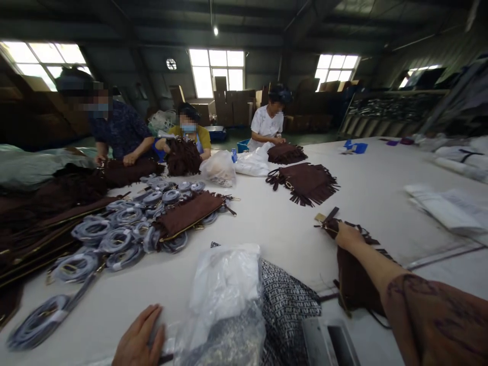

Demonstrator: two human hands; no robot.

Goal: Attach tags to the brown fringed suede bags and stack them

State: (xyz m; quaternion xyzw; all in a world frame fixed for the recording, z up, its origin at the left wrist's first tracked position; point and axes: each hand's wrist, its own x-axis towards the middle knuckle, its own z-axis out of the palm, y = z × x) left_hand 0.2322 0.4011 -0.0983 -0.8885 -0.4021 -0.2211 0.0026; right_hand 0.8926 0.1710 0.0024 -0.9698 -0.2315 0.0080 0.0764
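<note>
My right hand [348, 236] is closed around one end of a brown fringed bag [356, 282] at the right, its arm lying across the bag. A small tan tag [320, 217] and a dark strip stick out past my fingers. My left hand [139, 338] lies on the table at the bottom, fingers stretched out, holding nothing. Beside it is a see-through plastic bag [229, 284] with white and patterned contents. Black-and-white patterned cloth [285, 295] shows next to that plastic.
Coiled grey straps [116, 239] cover the table's left part, with a brown pouch [190, 213] on top. Another fringed bag [308, 180] lies farther back. Three co-workers [267, 122] handle brown items across the white table [381, 183]. A grey metal object [330, 340] stands at the near edge.
</note>
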